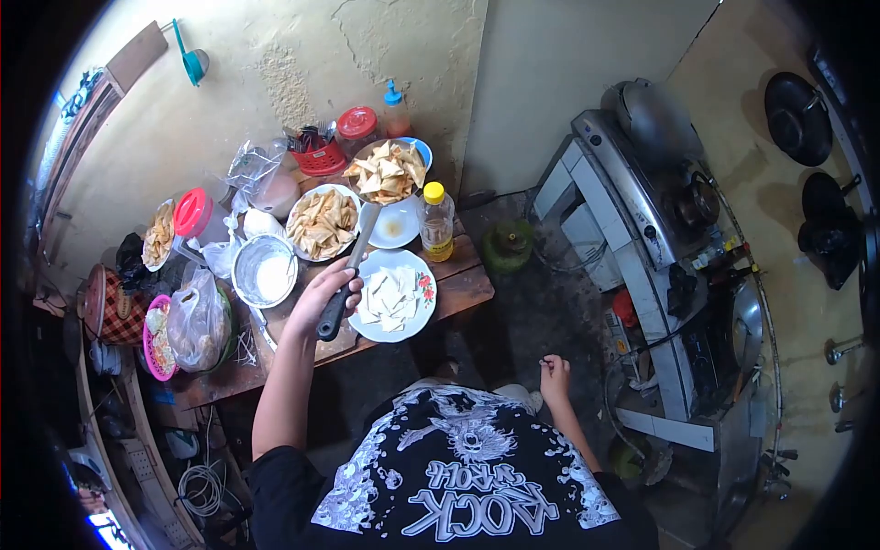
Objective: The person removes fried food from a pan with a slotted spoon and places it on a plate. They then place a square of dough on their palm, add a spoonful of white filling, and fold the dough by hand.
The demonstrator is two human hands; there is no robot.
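My left hand (321, 298) is closed around the black handle of a knife (365, 236), its broad blade pointing away from me over the table. Just right of that hand lies a white floral plate (420, 321) carrying pale square dough wrappers (390, 298). On its left stands a round tub (240, 280) with white powder or paste in it. Folded triangular pastries (323, 223) fill a plate beyond the knife, and more pastries (387, 171) are heaped in a bowl behind. My right hand (555, 376) hangs low by my side, fingers curled in, with nothing visible in it.
A yellow-capped bottle (437, 225) stands near the wooden table's (472, 280) right end. At the left are a filled plastic bag (197, 321), a pink basket (160, 344) and a red-lidded jar (194, 215). A gas stove (632, 183) and green gas cylinder (507, 247) are to the right.
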